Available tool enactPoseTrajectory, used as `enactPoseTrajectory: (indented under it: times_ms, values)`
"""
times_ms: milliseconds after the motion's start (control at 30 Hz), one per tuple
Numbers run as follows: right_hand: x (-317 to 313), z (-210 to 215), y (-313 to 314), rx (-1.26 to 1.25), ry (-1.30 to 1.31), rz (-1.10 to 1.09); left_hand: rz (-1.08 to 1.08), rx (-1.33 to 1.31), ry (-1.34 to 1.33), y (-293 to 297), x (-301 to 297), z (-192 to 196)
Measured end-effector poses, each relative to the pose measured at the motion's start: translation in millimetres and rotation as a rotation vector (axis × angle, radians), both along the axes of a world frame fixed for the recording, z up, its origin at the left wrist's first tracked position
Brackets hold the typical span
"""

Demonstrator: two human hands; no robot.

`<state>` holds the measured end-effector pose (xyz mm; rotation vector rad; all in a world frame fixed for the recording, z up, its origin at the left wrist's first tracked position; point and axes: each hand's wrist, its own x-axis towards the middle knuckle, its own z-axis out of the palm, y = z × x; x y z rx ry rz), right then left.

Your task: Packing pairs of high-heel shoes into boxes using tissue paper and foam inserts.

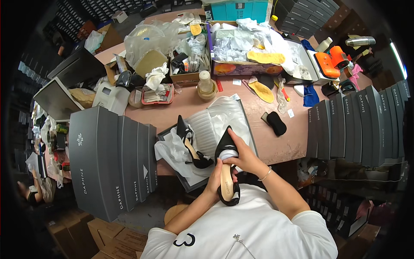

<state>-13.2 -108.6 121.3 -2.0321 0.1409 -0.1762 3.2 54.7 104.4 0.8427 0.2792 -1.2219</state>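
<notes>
Both my hands hold a black pointed-toe slingback shoe point(227, 180) in front of my chest, its beige insole facing up. My left hand point(213, 181) grips its side near the middle. My right hand point(246, 157) is closed around the toe end, its thumb by a white wad point(228, 153) in the shoe's opening. A matching black shoe point(199, 159) lies to the left on white tissue paper point(174, 149) in an open grey box point(249, 123). White ribbed wrapping point(215, 122) covers the far part of this box.
Stacked grey shoeboxes stand left point(97, 162) and right point(365, 125). Behind are a carton of crumpled paper point(235, 43), a bottle point(206, 86) and a pink basket point(158, 96). A black pad point(276, 123) and yellow insole point(261, 91) lie on the pinkish table point(286, 144).
</notes>
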Motion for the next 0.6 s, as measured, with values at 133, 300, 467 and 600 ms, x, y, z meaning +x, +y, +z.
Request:
enactPoseTrajectory:
  times_ms: [133, 300, 467, 600]
  values:
    - [9.9, 0.7, -12.0, 0.021, 0.139, -0.048, 0.082, 0.024, 0.012, -21.9, -7.7, -2.0]
    - [28.1, -26.7, -30.0, 0.024, -0.011, -0.075, 0.061, 0.051, -0.115, -21.1, 7.7, -8.1]
    - [28.1, -125.6, -49.0, -0.622, 0.357, 0.050, -0.300, 0.636, -1.540, 49.0, 83.7, -39.3]
    - [23.3, -87.7, -45.0, -0.693, 0.241, 0.103, -0.690, 0.625, -1.983, 63.2, 111.4, -79.5]
